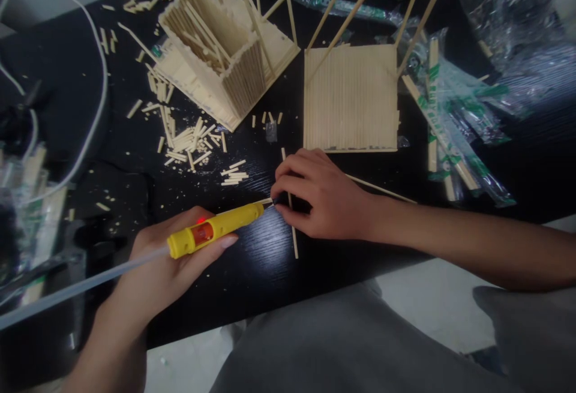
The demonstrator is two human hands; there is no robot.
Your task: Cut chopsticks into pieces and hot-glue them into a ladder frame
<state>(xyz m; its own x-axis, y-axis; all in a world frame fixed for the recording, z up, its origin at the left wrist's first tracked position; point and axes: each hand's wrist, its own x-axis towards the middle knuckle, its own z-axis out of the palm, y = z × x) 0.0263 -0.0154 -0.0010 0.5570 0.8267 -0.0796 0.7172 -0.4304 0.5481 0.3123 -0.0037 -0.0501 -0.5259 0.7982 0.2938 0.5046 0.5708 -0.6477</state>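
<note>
My left hand [157,267] is closed round a yellow glue gun [216,230] with a clear glue stick trailing out its back toward the lower left. Its nozzle points right, at a thin wooden stick [293,237] lying on the black table [252,273]. My right hand [321,195] presses that stick down with curled fingers, close to the nozzle tip. A second long stick [382,189] runs out from under the right hand toward the right.
A box built of sticks [216,51] stands at the back, beside a flat stick panel [351,99] with long sticks rising from it. Cut stick bits [184,141] litter the table. Wrapped chopsticks [450,135] lie right. A white cable [101,81] curves left.
</note>
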